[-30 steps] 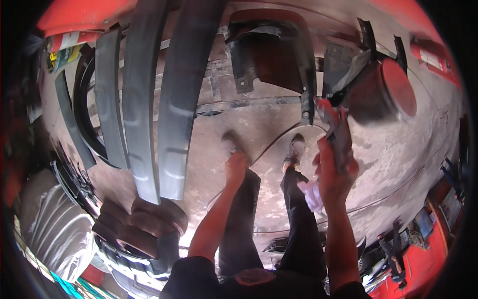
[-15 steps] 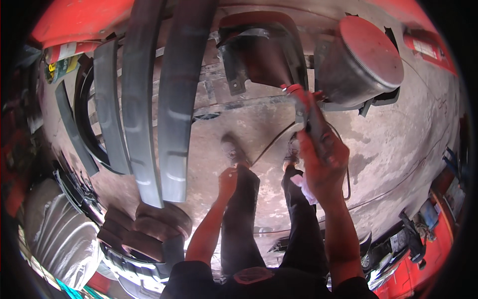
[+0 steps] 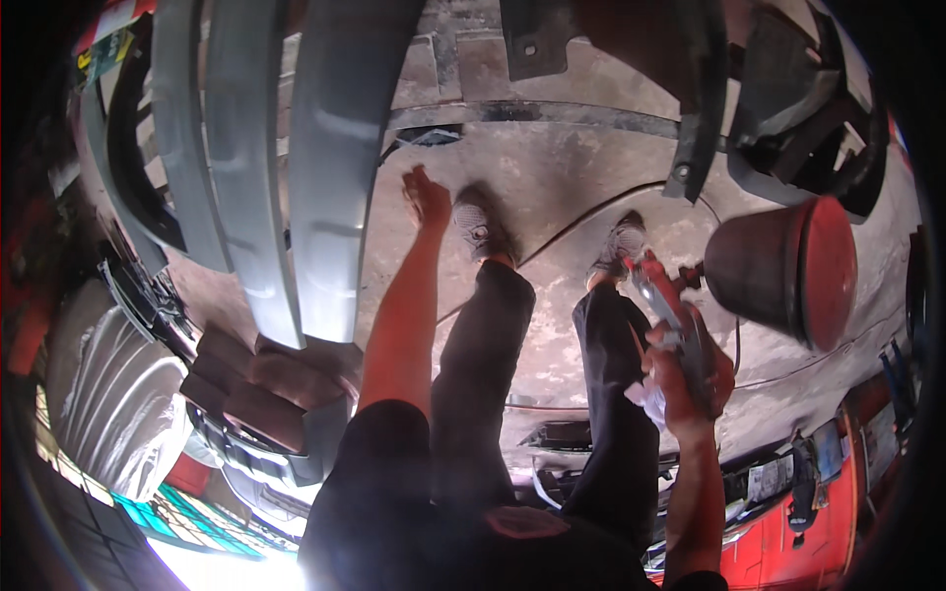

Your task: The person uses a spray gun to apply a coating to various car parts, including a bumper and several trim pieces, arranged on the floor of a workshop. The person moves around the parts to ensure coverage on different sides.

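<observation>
Red tints the nose of the spray gun (image 3: 674,307), held out above the floor (image 3: 552,167), near the right shoe (image 3: 621,241). The grip of the right hand (image 3: 695,384) is wrapped around its handle, with a pale cloth (image 3: 647,399) beside it. The left hand (image 3: 426,197) seems to carry nothing, near a grey panel (image 3: 340,148); how far its fingers are spread, I cannot tell.

The gun looks hard and stiff, probably metal, and lopsided: the broad cup (image 3: 754,261) juts out to the right and likely twists the wrist, more so if full. The handle is the sensible hold; wet paint would make the cup slippery, and the nose is probably the delicate part. The dark hose (image 3: 581,219) may drag a little.

The floor is blotched and worn. Ahead lies a metal frame (image 3: 552,113) with dark moulded parts (image 3: 537,44); a wrapped bundle (image 3: 108,404) sits far left, and bright light enters at lower left.
</observation>
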Available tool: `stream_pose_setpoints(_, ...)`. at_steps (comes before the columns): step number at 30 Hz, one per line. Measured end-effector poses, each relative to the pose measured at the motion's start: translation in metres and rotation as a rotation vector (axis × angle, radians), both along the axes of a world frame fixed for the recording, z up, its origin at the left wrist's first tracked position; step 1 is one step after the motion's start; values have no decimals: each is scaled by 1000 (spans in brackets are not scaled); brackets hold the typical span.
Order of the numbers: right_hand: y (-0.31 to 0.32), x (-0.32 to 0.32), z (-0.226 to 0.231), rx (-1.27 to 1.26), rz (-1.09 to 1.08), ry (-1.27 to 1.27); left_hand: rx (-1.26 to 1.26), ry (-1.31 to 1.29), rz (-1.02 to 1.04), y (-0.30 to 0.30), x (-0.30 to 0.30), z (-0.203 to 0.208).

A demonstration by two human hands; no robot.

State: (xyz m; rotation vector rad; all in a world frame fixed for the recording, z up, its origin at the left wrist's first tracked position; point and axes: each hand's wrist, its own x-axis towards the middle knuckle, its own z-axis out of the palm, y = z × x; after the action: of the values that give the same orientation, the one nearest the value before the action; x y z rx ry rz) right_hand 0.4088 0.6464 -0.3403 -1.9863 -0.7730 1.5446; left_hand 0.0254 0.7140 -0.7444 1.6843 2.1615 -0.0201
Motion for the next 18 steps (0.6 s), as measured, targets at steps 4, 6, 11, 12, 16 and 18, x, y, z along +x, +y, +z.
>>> stream_pose_setpoints(4,-52,5,-31,50,6,18,-34,285,-178,61,2,-35)
stream_pose_setpoints(6,-67,3,-48,29,-135,59,-44,506,-233,75,-31,-74)
stream_pose_setpoints(11,-74,16,-51,163,162,-56,-295,218,-267,90,-45,-75)
stream_pose_setpoints(12,-74,14,-49,114,111,-25,-337,147,-277,79,-52,-68)
stream_pose_setpoints(16,-75,2,-29,42,47,86,-85,-191,-207,14,-36,0)
stream_pose_setpoints(18,-63,-2,-8,76,87,79,-243,-404,7,-3,2,70)
